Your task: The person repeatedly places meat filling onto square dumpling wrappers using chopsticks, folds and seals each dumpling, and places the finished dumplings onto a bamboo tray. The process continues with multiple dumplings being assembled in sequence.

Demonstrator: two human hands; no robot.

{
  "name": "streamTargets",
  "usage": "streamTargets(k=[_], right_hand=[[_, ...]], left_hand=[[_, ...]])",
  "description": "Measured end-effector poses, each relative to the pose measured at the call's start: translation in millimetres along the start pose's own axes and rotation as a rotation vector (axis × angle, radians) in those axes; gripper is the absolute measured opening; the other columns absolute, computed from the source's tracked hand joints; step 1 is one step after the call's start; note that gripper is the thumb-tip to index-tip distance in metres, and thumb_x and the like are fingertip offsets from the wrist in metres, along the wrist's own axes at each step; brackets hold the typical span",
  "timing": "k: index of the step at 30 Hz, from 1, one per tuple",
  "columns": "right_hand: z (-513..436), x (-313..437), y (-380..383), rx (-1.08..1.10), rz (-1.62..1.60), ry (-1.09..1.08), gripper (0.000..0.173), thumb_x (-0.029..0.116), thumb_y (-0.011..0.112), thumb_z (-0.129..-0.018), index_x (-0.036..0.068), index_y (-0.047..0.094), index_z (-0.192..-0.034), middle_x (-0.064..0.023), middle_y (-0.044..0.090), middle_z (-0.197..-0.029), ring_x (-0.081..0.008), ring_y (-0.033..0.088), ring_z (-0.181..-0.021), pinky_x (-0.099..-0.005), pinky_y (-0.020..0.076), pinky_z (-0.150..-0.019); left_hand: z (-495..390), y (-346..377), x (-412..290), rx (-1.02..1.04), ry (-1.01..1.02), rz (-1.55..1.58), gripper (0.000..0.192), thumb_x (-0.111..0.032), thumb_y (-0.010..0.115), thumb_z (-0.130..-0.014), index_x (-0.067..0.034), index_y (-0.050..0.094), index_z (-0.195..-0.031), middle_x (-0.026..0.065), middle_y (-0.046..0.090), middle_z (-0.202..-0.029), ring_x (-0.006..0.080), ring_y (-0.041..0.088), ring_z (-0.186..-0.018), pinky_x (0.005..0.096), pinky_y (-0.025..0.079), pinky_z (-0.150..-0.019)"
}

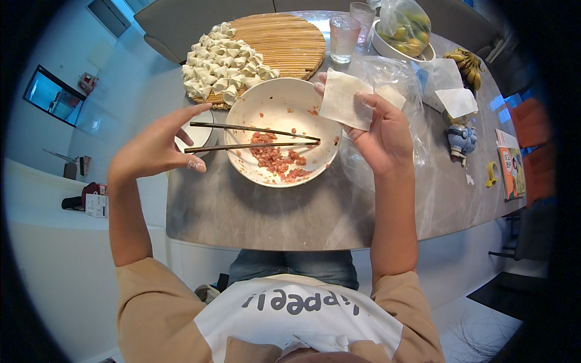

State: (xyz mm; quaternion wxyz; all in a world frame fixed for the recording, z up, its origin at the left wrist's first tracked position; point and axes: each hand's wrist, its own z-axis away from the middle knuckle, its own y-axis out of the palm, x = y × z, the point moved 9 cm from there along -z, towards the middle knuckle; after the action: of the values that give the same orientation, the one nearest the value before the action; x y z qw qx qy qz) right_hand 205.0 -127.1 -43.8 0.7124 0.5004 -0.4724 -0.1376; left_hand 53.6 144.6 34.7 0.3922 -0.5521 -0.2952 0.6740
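Observation:
My right hand [383, 131] holds a square, thin dough wrapper [346, 100] up by the right rim of a large white bowl [281, 93]. Some raw minced meat [272, 154] lies in the bowl, with bits stuck to its walls. A pair of dark chopsticks [254, 146] rests across the bowl's left rim, tips apart from the handles and meeting over the meat. Around their left ends my left hand [154, 143] is spread, thumb and fingers apart, gripping nothing. A smaller white bowl [204, 131] sits partly hidden beside that hand.
Many folded dumplings [222, 63] cover the left of a round slatted tray [281, 41]. Behind stand two glasses [345, 38] and a bowl of bagged fruit [404, 36]. Clear plastic [399, 75], bananas [467, 66], a blue toy figure [460, 138], yellow tape [492, 173] and a booklet [510, 165] lie right.

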Motion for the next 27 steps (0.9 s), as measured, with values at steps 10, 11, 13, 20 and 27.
streamTargets(k=[10, 11, 13, 20, 27], right_hand=[[0.4, 8.0, -16.7, -0.181, 0.16, -0.072, 0.045, 0.012, 0.049, -0.099, -0.016, 0.051, -0.135, -0.0267, 0.059, -0.138, -0.0358, 0.058, -0.131, -0.043, 0.0466, -0.113], [0.4, 7.7, -16.2, -0.181, 0.154, -0.067, 0.045, 0.012, 0.048, -0.1, -0.016, 0.05, -0.135, -0.0269, 0.059, -0.138, -0.036, 0.058, -0.131, -0.0433, 0.0465, -0.113], [0.0, 8.1, -15.1, -0.177, 0.135, -0.073, 0.046, 0.012, 0.047, -0.1, -0.016, 0.049, -0.136, -0.0275, 0.058, -0.139, -0.0364, 0.058, -0.13, -0.0439, 0.0464, -0.113], [0.3, 9.3, -17.0, -0.181, 0.061, -0.102, 0.046, 0.012, 0.047, -0.098, -0.016, 0.049, -0.135, -0.0285, 0.058, -0.138, -0.0379, 0.058, -0.129, -0.0465, 0.046, -0.113], [-3.9, 9.7, -31.7, -0.226, 0.077, -0.103, 0.031, 0.016, 0.052, -0.099, -0.002, 0.059, -0.123, -0.0148, 0.065, -0.123, -0.0266, 0.064, -0.112, -0.0403, 0.0491, -0.096]], left_hand=[[-15.5, -3.9, 17.0, -0.116, -0.212, 0.454, 0.026, -0.004, 0.079, -0.086, 0.003, 0.064, -0.106, 0.0043, 0.068, -0.082, 0.0082, 0.064, -0.067, 0.0249, 0.057, -0.055], [-17.6, -10.2, 8.8, -0.167, -0.152, 0.487, 0.023, -0.004, 0.079, -0.087, 0.003, 0.065, -0.104, 0.0042, 0.068, -0.083, 0.0081, 0.064, -0.066, 0.0246, 0.057, -0.055], [-18.0, -20.4, -9.6, -0.263, -0.032, 0.548, 0.019, -0.004, 0.078, -0.088, 0.002, 0.066, -0.101, 0.004, 0.068, -0.083, 0.0078, 0.063, -0.066, 0.024, 0.057, -0.056], [-46.4, 14.7, -74.4, -0.372, 0.354, 0.775, 0.015, -0.014, 0.073, -0.095, 0.0, 0.068, -0.101, 0.0027, 0.067, -0.091, 0.008, 0.063, -0.079, 0.0249, 0.058, -0.067], [-40.4, 25.8, -71.2, -0.308, 0.329, 0.646, 0.012, -0.008, 0.072, -0.094, 0.001, 0.077, -0.102, 0.009, 0.075, -0.1, 0.0116, 0.068, -0.09, 0.0254, 0.054, -0.082]])
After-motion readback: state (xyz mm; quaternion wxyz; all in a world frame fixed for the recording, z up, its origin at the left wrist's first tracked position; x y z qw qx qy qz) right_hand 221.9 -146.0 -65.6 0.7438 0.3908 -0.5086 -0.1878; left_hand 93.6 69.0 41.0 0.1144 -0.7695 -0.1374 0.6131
